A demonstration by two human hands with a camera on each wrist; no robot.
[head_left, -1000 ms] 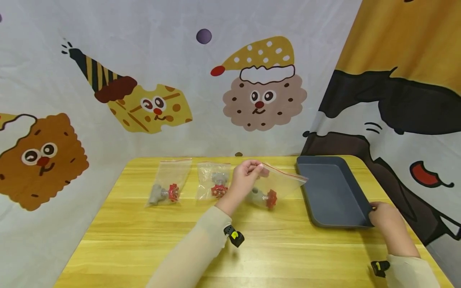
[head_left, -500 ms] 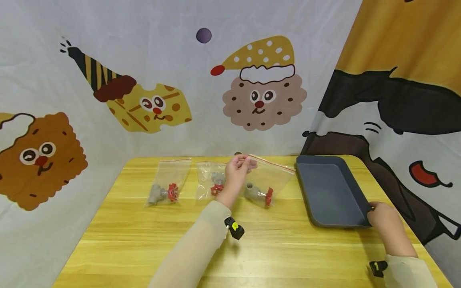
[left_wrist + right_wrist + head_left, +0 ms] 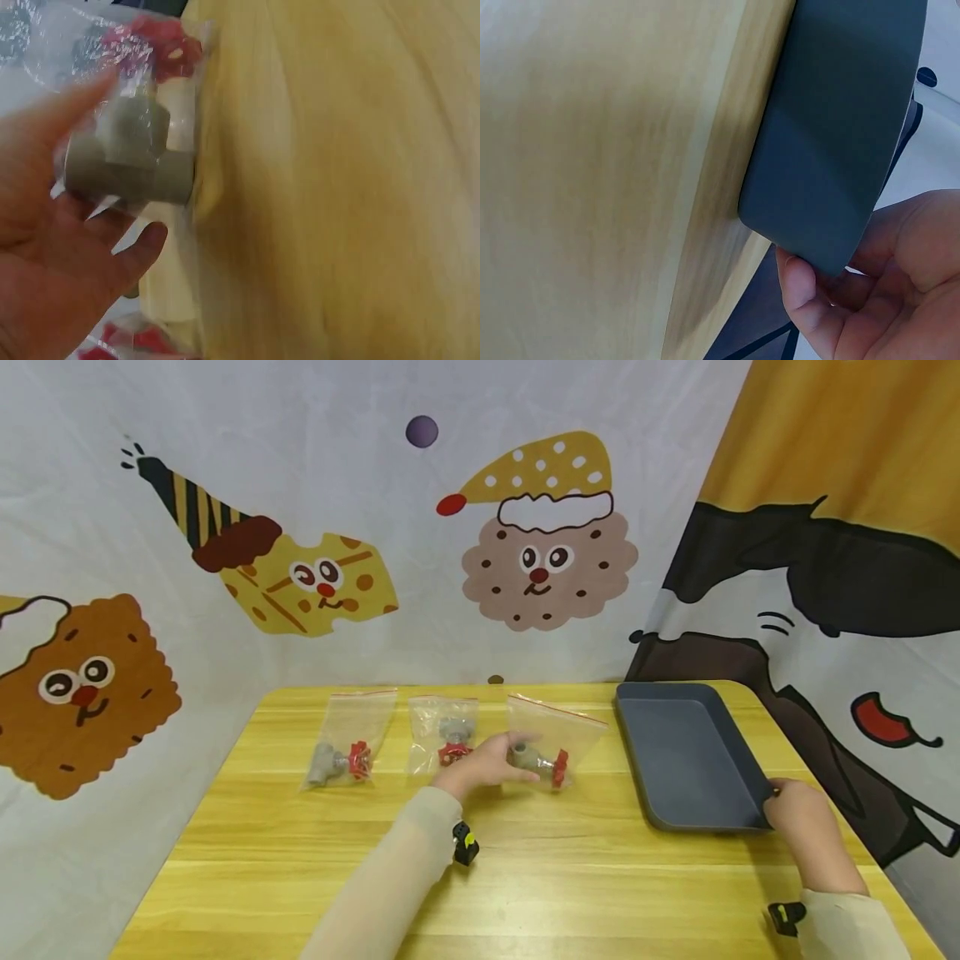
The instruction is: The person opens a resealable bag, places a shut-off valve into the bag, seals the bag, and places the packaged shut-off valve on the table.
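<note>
On the table lies a clear zip bag (image 3: 566, 725) holding a grey pipe valve (image 3: 534, 762) with a red handwheel (image 3: 560, 768). My left hand (image 3: 489, 762) is at this bag's left side, thumb and fingers spread apart. In the left wrist view the grey valve body (image 3: 127, 150) shows beside those fingers; whether they touch the plastic I cannot tell. At the right, my right hand (image 3: 806, 814) grips the near right corner of a dark grey rectangular tray (image 3: 697, 760). The right wrist view has the thumb (image 3: 799, 281) against the tray's corner.
Two more zip bags with red-wheeled valves lie to the left: one bag (image 3: 442, 735) just behind the left hand, another bag (image 3: 352, 735) farther left. The wooden table (image 3: 570, 893) meets a patterned cloth (image 3: 360, 460) at its far edge.
My left hand has let go of the right-hand bag's top edge and come down to its lower left side. That bag shifted slightly left before release. My right hand stays at the tray.
</note>
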